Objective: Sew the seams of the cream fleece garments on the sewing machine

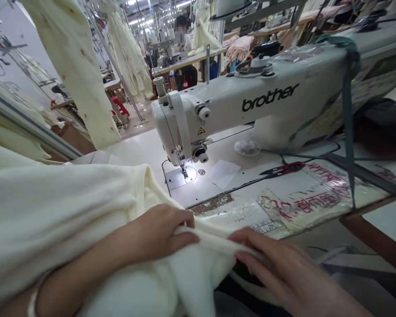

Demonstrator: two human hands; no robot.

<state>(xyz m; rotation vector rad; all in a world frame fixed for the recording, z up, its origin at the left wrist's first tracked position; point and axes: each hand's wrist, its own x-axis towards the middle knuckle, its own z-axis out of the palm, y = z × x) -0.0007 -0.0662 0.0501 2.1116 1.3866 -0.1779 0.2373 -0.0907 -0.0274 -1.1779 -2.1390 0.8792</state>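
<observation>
A cream knit garment spreads over the left of the table and hangs down in front of me. My left hand pinches its seamed edge between thumb and fingers. Further right along the same edge, my right hand grips the cloth, thumb below and fingers above. The edge is stretched between both hands. Just beyond them stands a white sewing machine marked "brother". Its lit presser foot has no cloth under it, and the garment lies apart to its left.
Red-handled thread snips, a white scrap and a small clear dish lie on the machine table. A green strap hangs from the machine. Cream fabric hangs at left. A person sits further back.
</observation>
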